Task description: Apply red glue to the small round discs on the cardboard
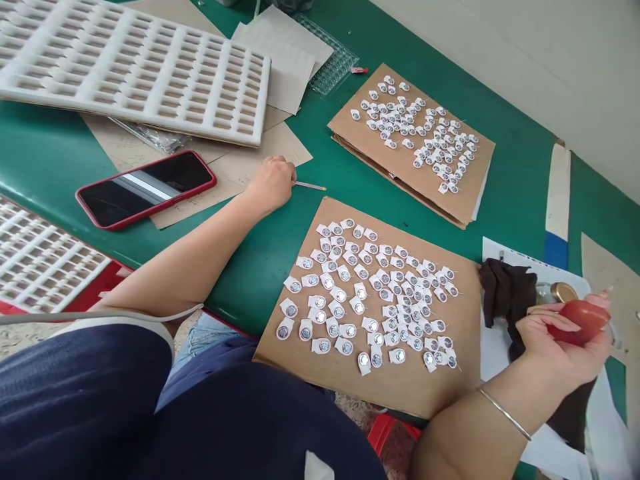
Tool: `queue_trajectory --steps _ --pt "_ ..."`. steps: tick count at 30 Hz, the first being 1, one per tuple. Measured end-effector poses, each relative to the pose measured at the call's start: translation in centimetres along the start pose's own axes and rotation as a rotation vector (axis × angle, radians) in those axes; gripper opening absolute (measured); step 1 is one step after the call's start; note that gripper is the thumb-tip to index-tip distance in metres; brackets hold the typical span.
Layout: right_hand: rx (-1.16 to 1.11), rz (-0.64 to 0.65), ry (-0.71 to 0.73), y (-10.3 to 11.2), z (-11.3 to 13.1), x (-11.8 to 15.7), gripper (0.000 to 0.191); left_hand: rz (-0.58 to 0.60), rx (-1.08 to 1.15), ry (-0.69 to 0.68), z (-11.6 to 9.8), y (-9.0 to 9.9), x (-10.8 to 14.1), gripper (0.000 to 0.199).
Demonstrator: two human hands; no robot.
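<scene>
My left hand (273,183) is closed above the green table, with a thin pale stick (311,186) with a yellowish tip jutting from its fingers. At the right, my right hand (565,343) wraps round a smooth red bulb (583,321); its lower part is hidden by my palm. Between my arms lies a brown cardboard sheet (300,360) covered with many small white tabbed pieces (345,273), each with a silvery round centre. Farther back, a second cardboard stack (345,127) carries more such pieces (400,113).
A red-cased phone (147,189) lies left of my left hand. Behind it, a white slotted foam tray (135,67) rests over paper sheets. Dark cloth (505,287) and a jar with a gold lid (563,292) are beside my right hand. A clear plastic tray (333,60) lies at the back.
</scene>
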State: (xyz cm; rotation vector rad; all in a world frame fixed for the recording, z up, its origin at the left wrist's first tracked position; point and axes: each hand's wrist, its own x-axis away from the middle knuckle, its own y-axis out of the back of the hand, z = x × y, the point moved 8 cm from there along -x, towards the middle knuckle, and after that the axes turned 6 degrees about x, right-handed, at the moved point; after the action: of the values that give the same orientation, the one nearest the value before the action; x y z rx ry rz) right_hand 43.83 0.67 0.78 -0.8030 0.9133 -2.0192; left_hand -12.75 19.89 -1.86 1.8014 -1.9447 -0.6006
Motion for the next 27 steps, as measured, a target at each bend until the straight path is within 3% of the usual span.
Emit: queue_trajectory --steps 3,7,13,21,24,27 --pt "0.079 0.046 0.042 -0.2 0.2 0.1 0.059 -0.006 0.097 -0.009 -0.4 -0.1 0.1 0.017" --pt "0.138 -0.085 0.052 1.7 0.6 -0.5 0.046 -0.019 0.391 -0.022 -0.7 -0.1 0.3 0.027" --pt "-0.014 -0.015 -0.014 1.1 0.0 -0.5 0.059 0.077 0.649 0.033 -0.1 -0.8 -0.1 0.03" --pt "-0.148 0.041 -0.078 -1.7 -2.1 -0.4 0.054 0.006 0.076 -0.003 -1.2 -0.7 0.6 0.011" --pt "-0.107 0.015 -0.142 -2.0 -3.3 -0.3 0.052 0.003 -0.151 -0.028 -1.9 -0.7 0.5 0.019" --pt "-0.052 -0.04 -0.154 -2.1 -3.6 0.1 0.049 -0.003 -0.228 -0.166 -3.7 -0.3 0.6 0.03"
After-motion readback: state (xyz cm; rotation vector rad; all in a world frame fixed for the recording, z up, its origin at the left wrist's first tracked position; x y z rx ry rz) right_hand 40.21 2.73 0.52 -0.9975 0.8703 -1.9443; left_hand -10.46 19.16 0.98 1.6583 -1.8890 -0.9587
